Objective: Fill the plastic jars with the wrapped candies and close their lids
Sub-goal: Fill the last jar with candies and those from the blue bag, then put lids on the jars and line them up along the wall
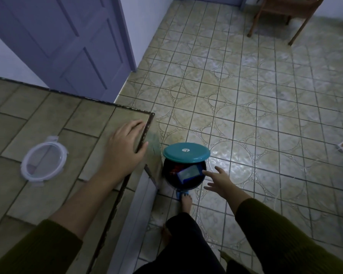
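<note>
Rests left hand (125, 147) flat on counter (48, 107) corner, fingers straight, gripping nothing. Spreads right hand (218, 180) open, empty, just beside pedal bin (186, 155) (blue wrapper (188, 173) inside). Has clear lid (44, 159) well left of left hand.

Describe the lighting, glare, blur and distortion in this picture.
Head view: dim, bluish light throughout; pale glare on the floor right of the bin; the left hand and right hand look slightly smeared; the wide-angle lens tilts the door and splays the edges of the counter.
</note>
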